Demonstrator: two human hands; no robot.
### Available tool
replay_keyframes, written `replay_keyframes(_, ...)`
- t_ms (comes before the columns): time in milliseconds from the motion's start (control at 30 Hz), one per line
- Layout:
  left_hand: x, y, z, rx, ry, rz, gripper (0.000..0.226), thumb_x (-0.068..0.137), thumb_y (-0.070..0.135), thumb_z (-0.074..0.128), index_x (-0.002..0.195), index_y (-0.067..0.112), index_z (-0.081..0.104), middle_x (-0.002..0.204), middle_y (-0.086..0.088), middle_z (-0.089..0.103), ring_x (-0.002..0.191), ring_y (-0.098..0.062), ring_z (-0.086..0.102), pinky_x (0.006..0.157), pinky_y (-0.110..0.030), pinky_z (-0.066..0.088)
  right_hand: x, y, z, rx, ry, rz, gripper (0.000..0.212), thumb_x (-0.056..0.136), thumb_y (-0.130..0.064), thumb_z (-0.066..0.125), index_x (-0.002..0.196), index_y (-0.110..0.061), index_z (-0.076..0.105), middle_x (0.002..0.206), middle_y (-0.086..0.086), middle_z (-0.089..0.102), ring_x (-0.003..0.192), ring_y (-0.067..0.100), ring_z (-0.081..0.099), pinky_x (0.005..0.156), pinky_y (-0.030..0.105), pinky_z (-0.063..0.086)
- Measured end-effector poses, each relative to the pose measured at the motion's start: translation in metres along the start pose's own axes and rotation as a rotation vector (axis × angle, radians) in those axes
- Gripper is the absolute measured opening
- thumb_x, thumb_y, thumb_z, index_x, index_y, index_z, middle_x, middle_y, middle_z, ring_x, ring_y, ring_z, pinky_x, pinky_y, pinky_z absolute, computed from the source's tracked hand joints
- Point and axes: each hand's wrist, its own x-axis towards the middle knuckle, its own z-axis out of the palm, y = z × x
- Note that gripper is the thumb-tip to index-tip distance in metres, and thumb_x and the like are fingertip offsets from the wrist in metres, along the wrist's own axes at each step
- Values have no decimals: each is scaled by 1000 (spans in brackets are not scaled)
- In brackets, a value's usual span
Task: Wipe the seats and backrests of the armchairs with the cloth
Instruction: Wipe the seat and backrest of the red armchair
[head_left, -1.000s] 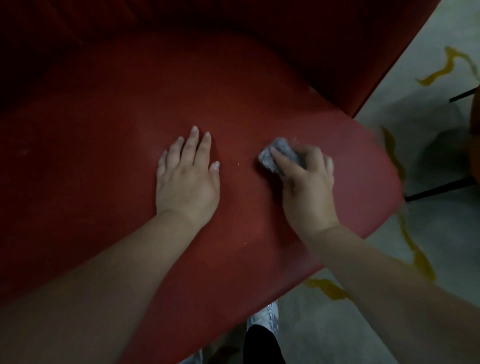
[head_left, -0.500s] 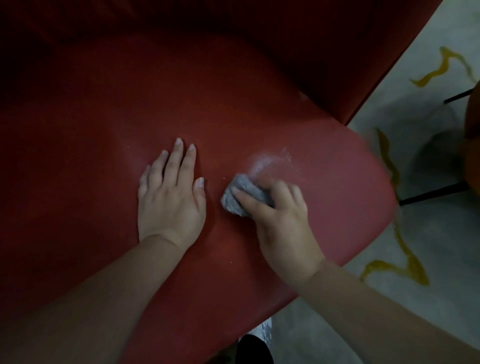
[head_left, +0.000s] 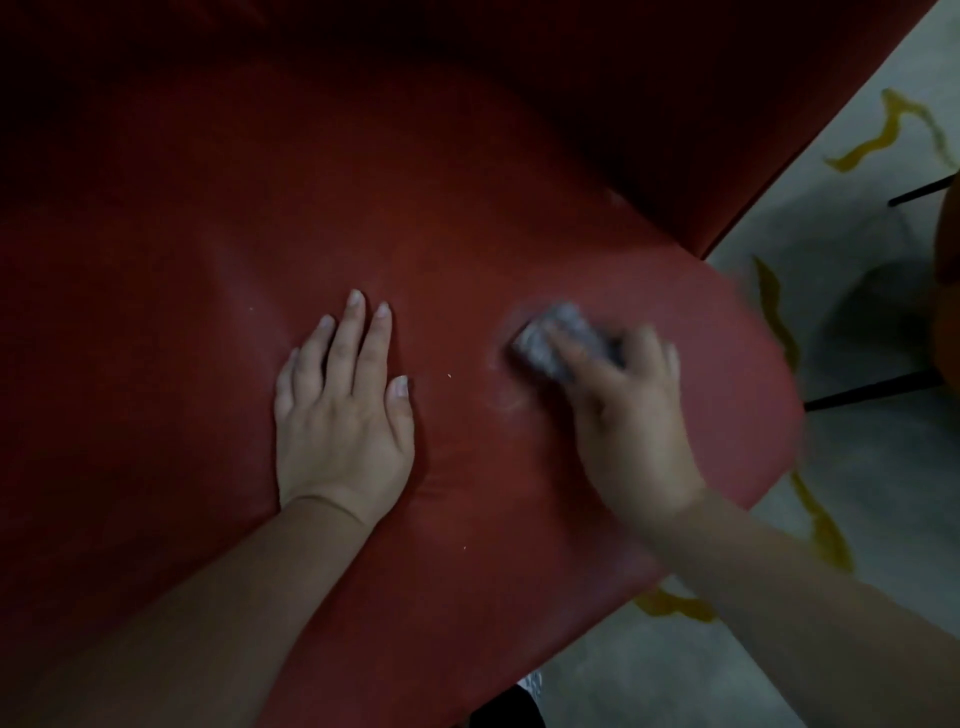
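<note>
Red upholstery of the armchair seat (head_left: 208, 364) spreads wide to the left; its rounded front-right edge lies near the right hand (head_left: 631, 410). That hand's curled fingers (head_left: 576, 353) grip the bunched grey cloth (head_left: 558, 338), blurred, its long axis slanting up-left. The left hand (head_left: 343, 410) rests flat, fingers straight, pointing toward the backrest (head_left: 675, 104).

The right hand (head_left: 631, 415) and its grey cloth (head_left: 563, 343) are smeared by motion blur, fingers covering the cloth's near part, while the armchair's backrest (head_left: 597, 93) fades into darkness.
</note>
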Motion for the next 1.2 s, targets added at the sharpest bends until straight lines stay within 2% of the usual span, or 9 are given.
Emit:
replay_keyframes(100,0,-1,3,-9,2,-1,56,98,38,26,151,21,22,159,1,20,144,-23,21,116,-45,17,42,-7,7,20,23,178,46,88,-7,54,128,-29,60,116,10,51,99,35,46,87,35,35)
replay_keyframes(267,0,-2,6,-21,9,3,57,96,37,28,151,20,24,159,0,22,143,-24,23,115,-45,18,-1,-31,12,54,-124,-207,36,92,-15,50,123,-25,64,110,9,58,90,31,50,76,41,42)
replay_keyframes(467,0,-2,9,-44,13,4,56,97,37,26,151,20,24,159,0,21,143,-23,22,116,-45,17,60,2,4,-7,32,162,44,88,-8,56,128,-26,60,117,12,51,102,35,45,91,36,33)
replay_keyframes(667,1,-1,7,-46,-1,1,56,97,37,27,151,21,23,159,1,20,144,-21,20,117,-44,16,44,-20,5,235,-86,120,38,95,-35,50,132,-31,54,112,-8,41,108,17,42,100,42,37)
replay_keyframes(800,1,-2,7,-45,-6,1,56,97,37,27,151,21,23,159,1,21,144,-22,20,116,-44,17,46,-19,-11,317,-72,140,64,86,-14,66,140,-36,41,110,-9,54,105,11,54,99,23,40)
replay_keyframes(900,0,-2,7,-40,-12,-2,57,97,38,26,151,21,23,159,1,20,144,-22,20,117,-43,14,53,-23,-19,236,-97,190,83,75,-16,77,143,-37,36,111,-7,65,103,13,61,100,36,43)
replay_keyframes(1033,1,-2,7,-39,-17,-1,57,96,38,26,151,21,23,159,1,20,144,-22,20,117,-43,13,62,-22,-25,-52,-120,159,65,70,-42,78,130,-36,52,117,-11,63,112,15,57,97,33,30)
replay_keyframes(1100,1,-2,7,-40,-14,-2,57,96,37,27,151,21,23,159,1,21,144,-22,20,117,-43,14,62,-21,-25,-40,-144,221,60,73,-57,67,127,-37,53,118,-9,60,112,17,54,98,39,35)
replay_keyframes(1200,0,-2,8,-48,-12,-5,57,96,37,27,151,21,23,159,1,21,144,-22,20,117,-44,15,62,-19,-22,74,-131,271,55,81,-50,60,132,-31,51,119,-3,55,112,21,53,97,46,42)
